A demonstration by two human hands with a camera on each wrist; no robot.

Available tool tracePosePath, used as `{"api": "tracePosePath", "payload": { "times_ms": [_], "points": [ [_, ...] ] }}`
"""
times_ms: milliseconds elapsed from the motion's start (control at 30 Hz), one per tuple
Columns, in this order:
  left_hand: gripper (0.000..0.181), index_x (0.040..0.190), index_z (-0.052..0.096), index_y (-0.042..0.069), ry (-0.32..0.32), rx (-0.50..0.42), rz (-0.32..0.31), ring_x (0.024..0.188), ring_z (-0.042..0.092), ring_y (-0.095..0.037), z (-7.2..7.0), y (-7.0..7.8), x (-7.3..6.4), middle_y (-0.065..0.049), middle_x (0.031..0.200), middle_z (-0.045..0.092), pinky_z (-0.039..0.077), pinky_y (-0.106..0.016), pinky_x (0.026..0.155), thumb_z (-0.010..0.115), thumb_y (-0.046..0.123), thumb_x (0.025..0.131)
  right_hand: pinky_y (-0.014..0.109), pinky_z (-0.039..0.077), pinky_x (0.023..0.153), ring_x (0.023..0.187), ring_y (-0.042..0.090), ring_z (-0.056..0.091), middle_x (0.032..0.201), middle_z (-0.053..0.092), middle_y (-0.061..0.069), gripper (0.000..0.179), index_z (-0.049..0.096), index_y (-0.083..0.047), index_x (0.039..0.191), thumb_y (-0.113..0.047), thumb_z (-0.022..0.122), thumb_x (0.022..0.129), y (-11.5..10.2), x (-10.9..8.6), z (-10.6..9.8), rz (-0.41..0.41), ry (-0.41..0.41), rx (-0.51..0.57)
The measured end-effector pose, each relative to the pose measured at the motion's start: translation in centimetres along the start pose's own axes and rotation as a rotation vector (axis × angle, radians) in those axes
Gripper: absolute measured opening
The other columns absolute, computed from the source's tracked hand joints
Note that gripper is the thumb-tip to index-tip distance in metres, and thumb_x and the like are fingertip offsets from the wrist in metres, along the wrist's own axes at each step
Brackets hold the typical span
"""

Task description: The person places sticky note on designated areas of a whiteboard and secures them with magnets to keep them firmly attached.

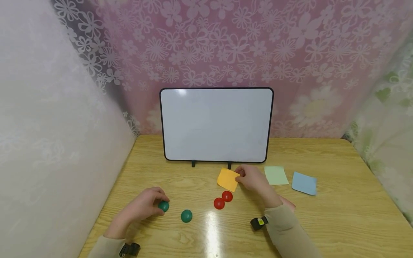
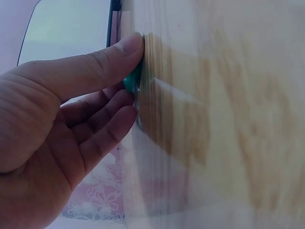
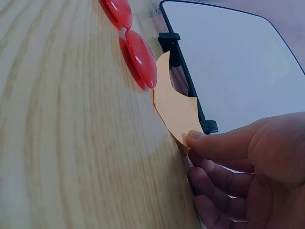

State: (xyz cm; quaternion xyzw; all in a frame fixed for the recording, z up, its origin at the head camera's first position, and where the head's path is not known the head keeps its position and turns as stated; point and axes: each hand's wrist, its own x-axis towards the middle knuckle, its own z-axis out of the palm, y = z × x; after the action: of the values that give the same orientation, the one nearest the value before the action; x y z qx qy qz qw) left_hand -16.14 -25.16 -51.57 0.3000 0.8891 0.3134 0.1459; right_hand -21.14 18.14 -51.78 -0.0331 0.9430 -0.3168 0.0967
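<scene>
Left hand (image 1: 145, 205): curled to a narrow gap, gripping a green magnet (image 1: 164, 206) between thumb and fingers, towards the left edge of the desk (image 1: 348, 222).
Right hand (image 1: 255, 179): closed to a pinch, holding the orange sticky note (image 1: 228, 180) by its right side; lower fingers bent loosely in the right wrist view.
Note to whiteboard: just left of the right fingertips, close in front of the whiteboard (image 1: 217, 125) and near its right foot (image 1: 229, 165), a little left of midway between the desk's side edges; roughly square, so without a clear long axis. Cannot tell whether touching the desk.
Nearer hand: right, by far, for both note and whiteboard; left, well apart from both.
Loose magnets: a second green magnet (image 1: 186, 216) to the right of the gripped one, and two red magnets (image 1: 219, 203) side by side, just nearer the front than the orange sheet.
Spare notes: pale green note (image 1: 276, 175) and blue note (image 1: 304, 183) lying towards the right edge; pink note (image 1: 289, 204) partly hidden by the right forearm.
Materials: glossy, domed, round magnets; thin matt paper, bowed at the orange sheet; smooth white panel, black rim, rounded corners, long axis along the desk's far edge; yellowish wood grain with a bright reflection.
Backdrop: pink floral curtain (image 1: 219, 46).
</scene>
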Motion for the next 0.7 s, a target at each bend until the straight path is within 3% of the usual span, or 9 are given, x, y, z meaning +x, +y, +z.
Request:
{"api": "tracePosePath", "payload": {
  "times_ms": [367,700],
  "points": [
    [0.031,0.118,0.080,0.008,-0.009,-0.022,-0.004,0.092,0.063,-0.013,-0.3,-0.1,-0.1,0.003,0.106,0.064,0.058,-0.029,0.080,0.090,0.008,0.088,0.042,0.054,0.084,0.093,0.023,0.065,0.103,0.072,0.006,0.022,0.075,-0.009,0.118,-0.022,0.077,0.100,-0.3,0.1,-0.3,-0.005,0.010,0.096],
    [0.031,0.120,0.080,0.010,0.036,-0.012,0.007,0.094,0.062,-0.013,0.0,0.2,0.4,0.005,0.108,0.064,0.057,-0.031,0.084,0.089,0.011,0.090,0.039,0.053,0.082,0.092,0.023,0.064,0.103,0.074,0.007,0.025,0.077,-0.005,0.119,-0.023,0.076,0.101,-0.4,-0.2,-1.4,-0.045,0.011,0.163]
  ]
}}
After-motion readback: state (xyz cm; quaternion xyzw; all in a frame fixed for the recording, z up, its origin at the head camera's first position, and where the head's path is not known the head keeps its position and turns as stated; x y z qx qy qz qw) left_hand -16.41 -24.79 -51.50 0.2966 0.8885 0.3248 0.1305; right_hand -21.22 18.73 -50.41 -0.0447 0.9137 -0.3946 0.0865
